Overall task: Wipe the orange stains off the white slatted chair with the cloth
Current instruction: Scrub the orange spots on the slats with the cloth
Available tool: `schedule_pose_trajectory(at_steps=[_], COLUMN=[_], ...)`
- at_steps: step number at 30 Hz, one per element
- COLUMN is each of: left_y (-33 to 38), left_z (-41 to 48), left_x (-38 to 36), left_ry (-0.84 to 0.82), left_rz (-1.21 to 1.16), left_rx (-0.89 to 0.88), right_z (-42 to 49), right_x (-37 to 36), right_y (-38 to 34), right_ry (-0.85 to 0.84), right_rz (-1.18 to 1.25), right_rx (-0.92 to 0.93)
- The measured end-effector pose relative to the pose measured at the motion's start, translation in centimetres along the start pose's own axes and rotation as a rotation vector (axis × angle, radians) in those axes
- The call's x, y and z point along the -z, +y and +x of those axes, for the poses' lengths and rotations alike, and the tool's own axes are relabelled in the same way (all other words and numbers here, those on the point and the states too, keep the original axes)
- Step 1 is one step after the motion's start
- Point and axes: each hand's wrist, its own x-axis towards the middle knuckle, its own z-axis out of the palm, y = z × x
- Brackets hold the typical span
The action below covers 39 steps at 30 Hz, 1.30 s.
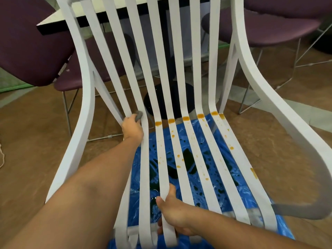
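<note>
Being pinched at the seat's bend, left side — a grey cloth (139, 116) is being held in the curled fingers of the left hand (133, 127) against the slats of the white slatted chair (86, 97). A slat near the front edge is being gripped by the right hand (173, 214), thumb on top. Orange stains (186, 118) are being left untouched across the right-hand slats' bend and down the seat — a blue plastic sheet (284, 229) is lying underneath.

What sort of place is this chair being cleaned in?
Likely a café or canteen: a white-topped pedestal table stands behind the white slatted chair, with purple chairs on thin metal legs around it, on a brown floor.
</note>
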Motion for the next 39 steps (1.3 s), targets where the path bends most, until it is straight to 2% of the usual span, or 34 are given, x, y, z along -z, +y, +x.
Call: schedule_pose_trajectory(at_steps=[2,5,11,17,20,24,26,28,31,36,39], left_y=[0.0,-0.5,-1.4,-2.3,-2.7,-3.0,-3.4,-3.6,-2.3,2.6,5.0], left_z=[-0.3,-1.3,-6.7,-15.2,-19.6,-23.5,-24.6,-25.6,-27.2,-28.4,-30.0], left_x=[-0.5,-0.6,1.0,5.0,7.4,11.1,12.8,14.3,16.8,19.5,19.6], left_ry=[-0.098,-0.165,-0.180,-0.204,-0.291,-0.477,-0.585,-0.655,-0.640,-0.517,-0.569], left_rz=[0.005,0.088,0.115,0.133,0.199,0.319,0.272,0.205,0.001,-0.700,-1.160], left_rx=[-0.090,-0.115,-0.087,-0.179,-0.188,-0.262,-0.185,-0.096,0.055,0.398,0.572], right_z=[0.0,-0.7,-2.8,-3.7,-4.9,-6.2,-6.3,-7.9,-10.3,-13.7,-14.7], right_x=[-0.1,0.1,-0.2,-0.7,-1.2,-1.9,-2.0,-2.1,-2.1,-1.4,-1.2], right_y=[0.0,-0.3,-1.3,-1.9,-2.3,-2.6,-2.6,-3.0,-4.4,-6.1,-6.3], right_ry=[0.000,-0.018,-0.029,0.060,0.111,0.259,0.272,0.292,0.255,0.242,0.127], right_rz=[0.013,0.036,0.063,0.018,0.042,0.098,0.108,0.136,0.185,0.363,0.428], right_rx=[-0.005,0.014,-0.013,-0.042,-0.053,0.004,0.074,0.070,0.028,0.093,0.139])
